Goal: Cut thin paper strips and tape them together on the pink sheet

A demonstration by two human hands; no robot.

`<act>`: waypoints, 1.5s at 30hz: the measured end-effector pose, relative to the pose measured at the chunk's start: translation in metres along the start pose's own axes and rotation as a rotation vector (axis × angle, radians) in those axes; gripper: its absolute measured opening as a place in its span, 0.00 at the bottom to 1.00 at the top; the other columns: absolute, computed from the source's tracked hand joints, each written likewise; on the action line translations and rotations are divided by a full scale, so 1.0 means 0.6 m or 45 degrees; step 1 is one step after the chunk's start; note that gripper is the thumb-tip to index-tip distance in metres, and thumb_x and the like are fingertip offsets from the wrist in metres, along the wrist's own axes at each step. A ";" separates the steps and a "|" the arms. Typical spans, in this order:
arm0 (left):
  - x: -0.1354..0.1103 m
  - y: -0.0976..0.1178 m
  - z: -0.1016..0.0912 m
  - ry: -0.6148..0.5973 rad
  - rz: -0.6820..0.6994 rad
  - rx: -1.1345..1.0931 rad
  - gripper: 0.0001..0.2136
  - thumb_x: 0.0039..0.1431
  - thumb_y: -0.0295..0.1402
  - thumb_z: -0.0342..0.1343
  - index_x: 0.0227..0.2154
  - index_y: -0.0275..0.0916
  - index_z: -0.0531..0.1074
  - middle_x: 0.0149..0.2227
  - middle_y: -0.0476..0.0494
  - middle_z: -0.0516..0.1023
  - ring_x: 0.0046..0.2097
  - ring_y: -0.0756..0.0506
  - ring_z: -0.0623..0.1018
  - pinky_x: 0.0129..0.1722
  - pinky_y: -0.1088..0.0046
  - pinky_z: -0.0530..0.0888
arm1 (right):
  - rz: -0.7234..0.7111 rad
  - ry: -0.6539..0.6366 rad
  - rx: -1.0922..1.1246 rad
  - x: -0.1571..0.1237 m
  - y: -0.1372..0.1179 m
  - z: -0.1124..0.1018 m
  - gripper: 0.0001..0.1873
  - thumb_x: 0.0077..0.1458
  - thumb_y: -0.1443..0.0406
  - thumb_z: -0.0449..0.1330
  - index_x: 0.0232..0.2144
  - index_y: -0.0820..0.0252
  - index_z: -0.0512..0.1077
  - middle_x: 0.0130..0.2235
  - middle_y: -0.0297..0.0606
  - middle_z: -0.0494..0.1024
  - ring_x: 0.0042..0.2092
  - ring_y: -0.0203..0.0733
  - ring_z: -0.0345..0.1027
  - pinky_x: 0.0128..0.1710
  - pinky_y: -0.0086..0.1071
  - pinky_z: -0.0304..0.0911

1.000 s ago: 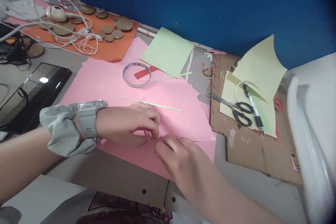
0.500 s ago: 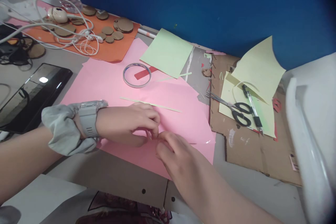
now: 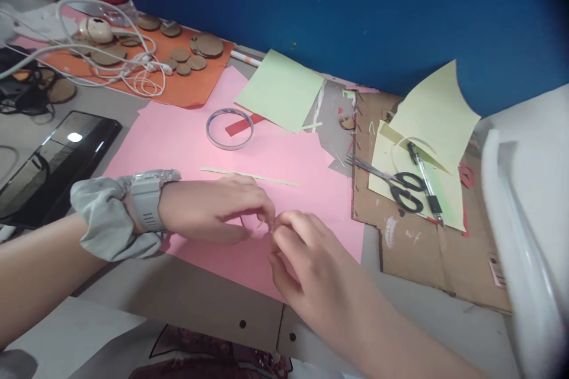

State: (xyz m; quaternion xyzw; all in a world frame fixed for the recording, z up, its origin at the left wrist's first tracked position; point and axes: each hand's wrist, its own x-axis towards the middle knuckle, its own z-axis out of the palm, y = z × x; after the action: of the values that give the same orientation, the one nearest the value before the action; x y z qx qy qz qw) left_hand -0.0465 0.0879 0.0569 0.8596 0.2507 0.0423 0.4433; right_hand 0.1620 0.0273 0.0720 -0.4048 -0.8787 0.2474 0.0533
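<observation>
My left hand (image 3: 217, 210), with a grey watch and a grey scrunchie on the wrist, rests on a large pink paper sheet (image 3: 178, 136). Its fingertips are pinched together against those of my right hand (image 3: 306, 260). Both hands pinch something small between them above the pink paper; I cannot make out what it is. A thin pale green paper strip (image 3: 249, 176) lies just beyond my left hand. A roll of tape (image 3: 230, 128) sits farther back on the pink paper.
Black scissors (image 3: 395, 186) and a pen (image 3: 424, 180) lie on yellow paper over brown cardboard (image 3: 427, 254) at right. A green sheet (image 3: 282, 90) lies behind. Orange paper (image 3: 191, 86) with cardboard discs and white cables is at back left. A dark tablet (image 3: 48, 163) lies at left.
The raised upper pink sheet that lay under my hands is gone from view or lies flat. My right hand has lifted slightly and its fingers now meet the left fingertips in a pinch.
</observation>
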 end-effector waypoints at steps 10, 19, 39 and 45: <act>-0.002 -0.005 0.006 0.027 -0.046 0.054 0.21 0.48 0.18 0.51 0.45 0.41 0.64 0.45 0.49 0.71 0.48 0.47 0.68 0.51 0.72 0.60 | 0.195 -0.275 0.218 0.011 -0.010 0.004 0.05 0.52 0.72 0.53 0.32 0.59 0.62 0.22 0.28 0.67 0.23 0.34 0.59 0.22 0.28 0.48; 0.000 -0.004 0.006 0.039 -0.053 0.045 0.21 0.46 0.19 0.53 0.44 0.41 0.65 0.44 0.50 0.71 0.48 0.47 0.69 0.51 0.71 0.61 | 0.209 -0.188 0.306 0.021 -0.001 0.020 0.07 0.56 0.72 0.50 0.34 0.58 0.66 0.31 0.32 0.74 0.28 0.35 0.65 0.27 0.28 0.54; -0.001 -0.011 0.011 0.040 -0.089 0.140 0.33 0.45 0.22 0.54 0.58 0.39 0.56 0.52 0.43 0.69 0.53 0.43 0.68 0.55 0.68 0.62 | 0.224 -0.161 0.121 0.030 0.008 0.039 0.08 0.61 0.67 0.48 0.37 0.60 0.67 0.30 0.37 0.77 0.30 0.41 0.72 0.27 0.31 0.59; -0.001 -0.007 0.010 0.024 -0.099 0.119 0.34 0.44 0.23 0.55 0.58 0.39 0.56 0.52 0.42 0.68 0.54 0.42 0.67 0.55 0.67 0.61 | 0.252 -0.153 0.089 0.034 0.004 0.038 0.10 0.61 0.67 0.48 0.35 0.62 0.69 0.29 0.38 0.77 0.28 0.40 0.71 0.26 0.31 0.59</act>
State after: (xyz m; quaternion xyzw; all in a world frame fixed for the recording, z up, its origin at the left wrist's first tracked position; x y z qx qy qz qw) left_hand -0.0471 0.0850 0.0501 0.8686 0.2896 0.0213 0.4015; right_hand 0.1434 0.0344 0.0490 -0.4720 -0.8268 0.3058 -0.0101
